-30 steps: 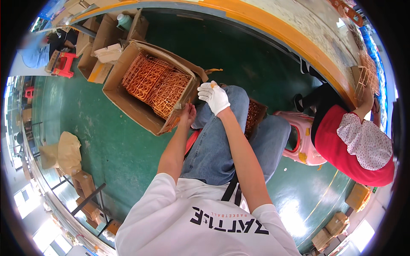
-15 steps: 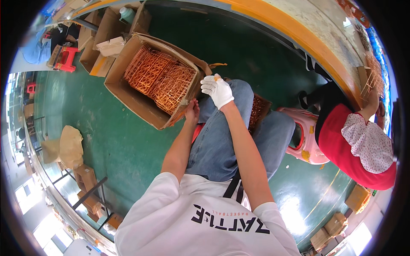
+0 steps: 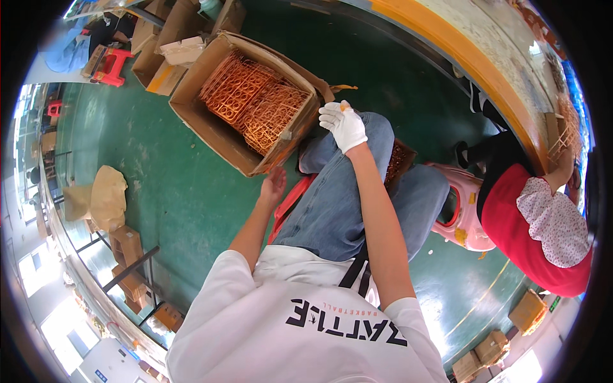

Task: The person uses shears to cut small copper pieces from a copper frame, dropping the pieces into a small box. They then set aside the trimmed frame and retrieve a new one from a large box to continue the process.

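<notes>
My left hand [image 3: 274,184] is bare. It hangs in the air by the near edge of the cardboard box [image 3: 214,144], with its fingers loosely stretched and nothing visible in them. A white glove covers my right hand [image 3: 345,126], held above my knee beside the box's right corner. Its fingers are spread out and hold nothing I can see; a small orange patch shows at one fingertip. Inside the box lie stacks of copper-coloured bent wire pieces [image 3: 250,102].
A second box of copper-coloured pieces [image 3: 397,163] sits partly hidden beyond my legs. On the right, a person in red [image 3: 520,223] works at a yellow-edged bench [image 3: 472,64]. A pink plastic chair [image 3: 469,220], red stool [image 3: 113,67] and more cartons [image 3: 126,246] stand around.
My left hand has drawn away from the box's corner, back toward my body and left. The right hand stays over my knee. The whole view has shifted slightly.
</notes>
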`<move>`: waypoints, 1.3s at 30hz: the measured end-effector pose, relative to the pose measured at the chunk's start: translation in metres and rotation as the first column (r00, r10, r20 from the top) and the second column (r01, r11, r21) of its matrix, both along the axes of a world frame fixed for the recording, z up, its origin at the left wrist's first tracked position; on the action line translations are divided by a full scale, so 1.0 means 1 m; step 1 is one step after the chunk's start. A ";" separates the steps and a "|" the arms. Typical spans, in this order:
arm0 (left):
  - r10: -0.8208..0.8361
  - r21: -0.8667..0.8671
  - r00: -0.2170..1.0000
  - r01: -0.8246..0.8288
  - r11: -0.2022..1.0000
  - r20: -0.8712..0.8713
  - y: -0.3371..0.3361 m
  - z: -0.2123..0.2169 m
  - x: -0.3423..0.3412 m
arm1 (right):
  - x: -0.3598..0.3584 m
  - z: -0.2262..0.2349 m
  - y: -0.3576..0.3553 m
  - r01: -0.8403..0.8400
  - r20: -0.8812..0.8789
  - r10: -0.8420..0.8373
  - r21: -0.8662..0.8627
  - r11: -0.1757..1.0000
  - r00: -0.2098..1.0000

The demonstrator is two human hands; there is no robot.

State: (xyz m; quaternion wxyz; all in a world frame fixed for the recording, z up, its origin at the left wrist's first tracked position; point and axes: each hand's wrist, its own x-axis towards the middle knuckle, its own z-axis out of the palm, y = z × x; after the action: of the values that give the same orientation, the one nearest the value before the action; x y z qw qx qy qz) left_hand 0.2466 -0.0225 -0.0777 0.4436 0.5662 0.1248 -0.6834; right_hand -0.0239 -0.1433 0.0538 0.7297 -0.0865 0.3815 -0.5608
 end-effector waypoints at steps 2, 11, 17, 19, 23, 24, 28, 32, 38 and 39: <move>-0.127 -0.135 0.992 0.124 0.983 -0.011 -0.001 0.020 0.007 | 0.000 0.002 0.000 -0.002 -0.007 0.002 0.015 1.000 1.000; -0.242 -0.020 0.898 0.268 0.963 0.368 -0.016 0.055 -0.008 | -0.002 0.002 0.004 -0.015 -0.015 0.015 -0.007 1.000 1.000; -0.228 -0.121 0.722 0.397 0.910 0.653 -0.007 0.032 -0.009 | -0.003 0.000 0.002 -0.017 -0.003 0.017 -0.019 1.000 1.000; -0.256 -0.076 0.644 0.442 0.894 0.721 0.000 0.031 -0.010 | -0.002 0.000 0.003 -0.010 0.009 0.011 -0.018 1.000 1.000; -0.311 0.031 0.443 0.534 0.845 0.841 0.009 0.036 -0.007 | -0.004 0.001 0.003 -0.004 0.015 0.004 -0.013 1.000 1.000; -0.311 0.032 0.443 0.532 0.846 0.841 0.010 0.036 -0.005 | -0.004 0.001 0.002 -0.007 0.016 0.007 -0.012 1.000 1.000; -0.290 0.020 0.357 0.600 0.800 0.888 0.017 0.030 0.000 | -0.005 -0.001 0.000 -0.044 -0.009 0.044 -0.006 0.999 0.999; -0.234 -0.050 0.404 0.581 0.813 0.884 0.028 0.020 -0.002 | -0.002 0.001 -0.001 -0.044 -0.030 0.045 0.025 0.999 0.999; -0.248 -0.081 0.475 0.570 0.817 0.844 0.031 0.007 -0.006 | -0.004 0.002 0.001 -0.014 -0.007 0.014 0.015 1.000 1.000; -0.243 -0.081 0.473 0.566 0.820 0.847 0.033 -0.001 -0.003 | -0.003 0.001 0.000 -0.019 -0.004 0.019 0.013 1.000 1.000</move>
State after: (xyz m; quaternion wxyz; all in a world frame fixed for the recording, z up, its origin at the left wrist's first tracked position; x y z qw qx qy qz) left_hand 0.2439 0.0105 -0.0792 0.3651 0.7360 -0.3544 -0.4465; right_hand -0.0265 -0.1429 0.0552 0.7347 -0.0867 0.3857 -0.5512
